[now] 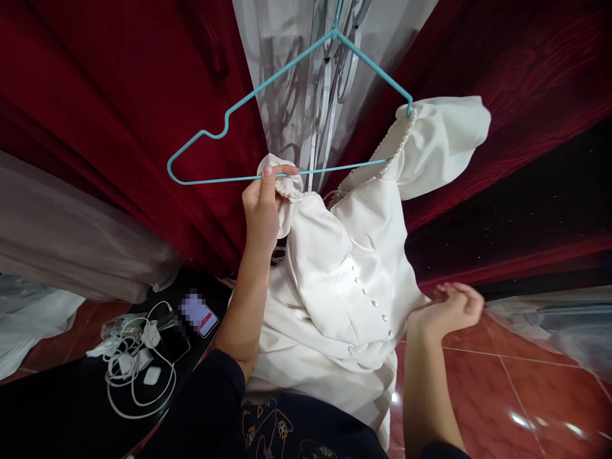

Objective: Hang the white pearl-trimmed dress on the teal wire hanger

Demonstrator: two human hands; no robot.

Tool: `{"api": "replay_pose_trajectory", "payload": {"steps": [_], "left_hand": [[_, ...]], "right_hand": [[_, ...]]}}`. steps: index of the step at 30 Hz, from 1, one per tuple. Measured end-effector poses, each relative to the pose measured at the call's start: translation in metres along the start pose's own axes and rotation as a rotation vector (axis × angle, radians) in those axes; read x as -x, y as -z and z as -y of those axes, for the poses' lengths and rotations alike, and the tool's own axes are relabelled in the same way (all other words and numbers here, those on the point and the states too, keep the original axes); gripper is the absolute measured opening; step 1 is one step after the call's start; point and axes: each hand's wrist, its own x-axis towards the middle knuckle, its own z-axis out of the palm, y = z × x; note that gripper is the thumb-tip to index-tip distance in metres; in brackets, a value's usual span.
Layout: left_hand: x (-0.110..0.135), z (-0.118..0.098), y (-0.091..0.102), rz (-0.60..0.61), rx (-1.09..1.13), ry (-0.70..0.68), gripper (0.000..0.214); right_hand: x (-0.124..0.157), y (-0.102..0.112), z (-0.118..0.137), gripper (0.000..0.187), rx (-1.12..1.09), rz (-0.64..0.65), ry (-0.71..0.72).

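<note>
A white dress (329,255) with short puffed sleeves, a pearl-beaded neckline and a row of covered buttons hangs from a turquoise hanger (282,71). Its sleeve on the right is looped over that end of the hanger; the hanger's left end is bare. My left hand (265,204) is closed on the dress's left sleeve, with thumb and index finger at the hanger's lower bar. Beside the dress's waist, my right hand (452,307) has its wrist near the fabric and its fingers loosely bent, with nothing visible in them.
Dark red curtains (119,83) flank a pale sheer cloth behind the hanger. At lower left, a black table (62,401) bears tangled white cables (136,370) and a lit phone (201,315). Glossy red tiles (516,382) cover the floor; sheer fabric (564,325) hangs at right.
</note>
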Motion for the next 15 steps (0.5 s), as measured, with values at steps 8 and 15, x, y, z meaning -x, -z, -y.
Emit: {"api": "replay_pose_trajectory", "payload": {"steps": [8, 15], "left_hand": [[-0.001, -0.004, 0.001, 0.011, -0.021, 0.016, 0.049], [0.006, -0.004, 0.031, 0.070, -0.049, -0.035, 0.036]], "right_hand": [[0.027, -0.102, 0.059, 0.039, -0.029, 0.994, 0.610], [0.046, -0.178, 0.054, 0.028, -0.015, 1.012, 0.725]]}}
